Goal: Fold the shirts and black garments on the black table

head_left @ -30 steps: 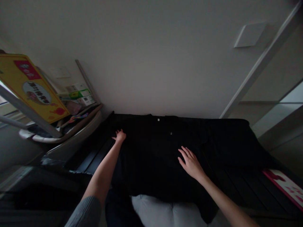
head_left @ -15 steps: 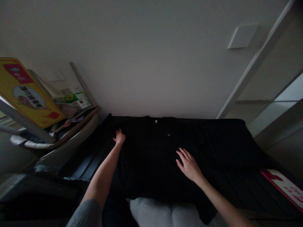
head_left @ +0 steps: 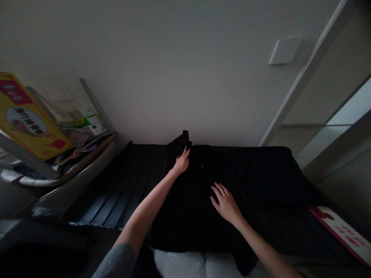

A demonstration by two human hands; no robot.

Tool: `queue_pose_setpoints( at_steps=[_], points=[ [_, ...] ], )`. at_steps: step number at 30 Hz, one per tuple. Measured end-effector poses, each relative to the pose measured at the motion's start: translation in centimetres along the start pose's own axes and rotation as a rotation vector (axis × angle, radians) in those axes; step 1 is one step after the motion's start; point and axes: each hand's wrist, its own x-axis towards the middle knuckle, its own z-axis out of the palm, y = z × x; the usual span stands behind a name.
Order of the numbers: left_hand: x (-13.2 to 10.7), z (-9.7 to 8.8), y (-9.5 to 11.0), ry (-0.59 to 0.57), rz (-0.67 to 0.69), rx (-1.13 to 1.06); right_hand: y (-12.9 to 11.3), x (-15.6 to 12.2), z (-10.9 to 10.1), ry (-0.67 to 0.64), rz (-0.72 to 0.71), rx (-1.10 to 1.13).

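Pointing forward, left hand (head_left: 182,162) outreaches palm-down right hand (head_left: 226,204).

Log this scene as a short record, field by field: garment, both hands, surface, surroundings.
garment: black shirt, with a raised fold at its far edge near the wall
left hand: at the raised fold, fingers pointing away from the person; grip unclear
right hand: open, fingers spread, on or just above the shirt
surface: dark slatted top, slats showing left of the shirt
left side: yellow printed package
right side: pink-edged white panel
near edge: light grey cushion
lighting: dim
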Motion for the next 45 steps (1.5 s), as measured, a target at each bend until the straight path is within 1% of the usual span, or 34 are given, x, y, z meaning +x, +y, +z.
queue_pose_setpoints(
  at_steps=[2, 4, 6, 8, 11, 13, 17, 19, 22, 25, 29, 32, 34, 36, 38, 39, 41, 43, 45],
  points=[
    [-0.1, 2.8, 0.7, -0.159, -0.022, 0.061, 0.0, 0.1, -0.1, -0.002, -0.001, -0.001],
    [-0.4, 4.9, 0.8, -0.247, -0.037, 0.104, 0.0, 0.1, -0.2, 0.001, -0.004, 0.003],
    [-0.6, 5.9, 0.8, -0.270, -0.035, 0.121, -0.1, 0.1, -0.4, 0.004, -0.005, 0.009],
    [-0.8, 5.8, 0.6, -0.289, -0.031, 0.131, -0.1, 0.2, -0.5, 0.004, -0.002, 0.014],
    [-2.0, 4.6, 0.4, -0.304, -0.027, 0.134, -0.2, 0.2, -0.7, 0.003, 0.004, 0.017],
    [-3.8, 3.6, 0.1, -0.256, -0.040, 0.131, -0.1, 0.2, -0.7, 0.010, 0.006, 0.023],
    [-9.6, 1.6, -0.5, -0.077, -0.145, 0.162, 0.0, 0.1, -0.5, 0.008, -0.004, 0.025],
    [-12.7, 0.6, -0.7, -0.039, -0.199, 0.194, 0.1, 0.1, -0.5, 0.003, -0.006, 0.023],
    [-16.7, -1.2, -0.3, -0.028, -0.283, 0.215, 0.1, 0.1, -0.4, 0.002, -0.002, 0.021],
    [-20.3, -2.8, 0.5, -0.025, -0.387, 0.256, 0.0, 0.0, -0.5, -0.001, -0.001, 0.014],
    [-24.7, -4.2, 1.7, -0.074, -0.498, 0.418, 0.0, -0.1, -0.5, -0.007, 0.000, 0.006],
    [-27.3, -5.2, 3.0, -0.098, -0.529, 0.538, -0.1, -0.1, -0.5, -0.004, 0.001, 0.008],
    [-28.2, -5.9, 4.3, -0.099, -0.526, 0.574, -0.2, -0.1, -0.6, -0.002, 0.004, 0.010],
    [-28.5, -6.5, 6.2, -0.097, -0.515, 0.568, -0.3, -0.1, -0.6, -0.005, 0.011, 0.006],
    [-28.1, -6.4, 8.3, -0.092, -0.493, 0.541, -0.4, -0.2, -0.7, -0.008, 0.016, 0.000],
    [-27.8, -6.0, 9.4, -0.096, -0.467, 0.521, -0.4, -0.2, -0.7, -0.007, 0.016, -0.002],
    [-27.1, -4.5, 11.2, -0.139, -0.403, 0.465, -0.4, -0.2, -0.6, 0.003, 0.007, -0.003],
    [-26.5, -2.2, 12.6, -0.245, -0.352, 0.386, -0.3, -0.2, -0.5, 0.016, -0.003, -0.005],
    [-26.3, -0.1, 13.3, -0.374, -0.346, 0.327, -0.2, -0.2, -0.3, 0.027, -0.009, -0.013]
  ],
)
